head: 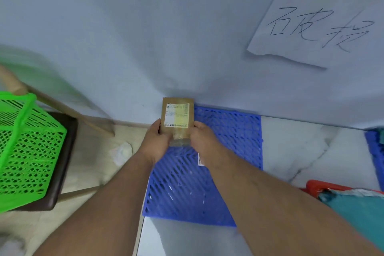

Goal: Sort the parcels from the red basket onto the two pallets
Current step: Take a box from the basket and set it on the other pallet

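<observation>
A small brown cardboard parcel (177, 114) with a white and yellow shipping label is held up in front of me, over the far left corner of a blue lattice pallet (228, 131). My left hand (156, 141) grips its lower left edge and my right hand (202, 138) grips its lower right edge. The red basket (318, 186) shows only as a rim at the lower right, with a teal bag (357, 208) in it. A second blue pallet (375, 151) peeks in at the right edge.
A green lattice basket (27, 151) sits on a dark stool (62, 162) at the left. The wall carries a handwritten paper sign (324, 25) at the upper right. A crumpled white scrap (122, 151) lies on the floor left of the pallet.
</observation>
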Demonstrator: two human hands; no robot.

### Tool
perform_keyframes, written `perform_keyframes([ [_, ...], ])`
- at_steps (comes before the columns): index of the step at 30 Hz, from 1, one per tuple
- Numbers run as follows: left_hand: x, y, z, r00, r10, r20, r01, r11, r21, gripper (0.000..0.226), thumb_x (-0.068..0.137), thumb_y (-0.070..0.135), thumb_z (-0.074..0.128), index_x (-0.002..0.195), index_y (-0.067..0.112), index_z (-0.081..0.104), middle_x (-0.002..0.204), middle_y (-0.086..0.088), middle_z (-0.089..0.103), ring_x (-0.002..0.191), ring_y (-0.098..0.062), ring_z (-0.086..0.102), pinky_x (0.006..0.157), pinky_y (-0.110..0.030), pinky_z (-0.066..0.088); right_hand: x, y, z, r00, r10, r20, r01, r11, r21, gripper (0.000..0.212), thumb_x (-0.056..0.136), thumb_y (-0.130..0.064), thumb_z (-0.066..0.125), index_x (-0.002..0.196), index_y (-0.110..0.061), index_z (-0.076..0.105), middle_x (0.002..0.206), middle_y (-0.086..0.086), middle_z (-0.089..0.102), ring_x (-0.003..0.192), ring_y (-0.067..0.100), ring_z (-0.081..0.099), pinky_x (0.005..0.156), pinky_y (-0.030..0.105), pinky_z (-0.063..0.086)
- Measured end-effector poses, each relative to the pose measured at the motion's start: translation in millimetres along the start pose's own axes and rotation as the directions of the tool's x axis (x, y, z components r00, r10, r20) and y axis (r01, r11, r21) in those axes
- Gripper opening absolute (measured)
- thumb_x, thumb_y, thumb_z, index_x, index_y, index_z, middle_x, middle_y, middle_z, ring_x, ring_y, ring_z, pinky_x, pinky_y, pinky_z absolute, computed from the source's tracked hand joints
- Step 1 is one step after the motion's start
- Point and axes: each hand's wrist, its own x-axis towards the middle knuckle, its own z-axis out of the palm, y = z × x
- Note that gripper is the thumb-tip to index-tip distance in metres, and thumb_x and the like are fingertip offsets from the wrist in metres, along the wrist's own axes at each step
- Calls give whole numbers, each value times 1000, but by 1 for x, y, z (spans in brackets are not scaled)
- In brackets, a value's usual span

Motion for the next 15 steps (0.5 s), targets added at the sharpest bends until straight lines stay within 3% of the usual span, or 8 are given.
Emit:
perform_keyframes([
  [8, 20, -17, -6, 998, -24, 52, 22, 999, 35, 45, 94, 11, 54, 110, 51, 64, 107, 22, 77, 97, -1, 72, 80, -19, 51, 12, 7, 9, 999, 46, 0, -46, 998, -52, 38, 98, -5, 47, 126, -17, 71, 119, 6, 77, 117, 31, 72, 106, 51, 57],
  [12, 21, -21, -8, 998, -44, 35, 43, 999, 30, 43, 95, 16, 54, 106, 58, 58, 105, 29, 74, 97, 6, 69, 83, -18, 51, 7, 7, 8, 998, 70, 6, -70, 997, -39, 37, 99, -8, 49, 128, -19, 70, 116, 2, 77, 113, 28, 72, 99, 43, 59],
  [13, 19, -20, -8, 998, -57, 25, 57, 998, 30, 44, 96, 17, 55, 112, 58, 54, 107, 32, 72, 98, 9, 67, 84, -16, 49, 6, 7, 6, 997, 77, -1, -77, 996, -38, 35, 100, -9, 50, 129, -17, 68, 112, -1, 76, 108, 24, 72, 92, 38, 60],
  [15, 11, -15, -9, 997, -75, 17, 74, 997, 23, 56, 98, 20, 56, 142, 52, 42, 131, 27, 65, 112, 3, 64, 91, -19, 49, -1, 5, 1, 997, 75, -3, -75, 996, -40, 36, 102, -13, 52, 137, -17, 61, 105, -8, 69, 95, 11, 67, 81, 27, 55],
])
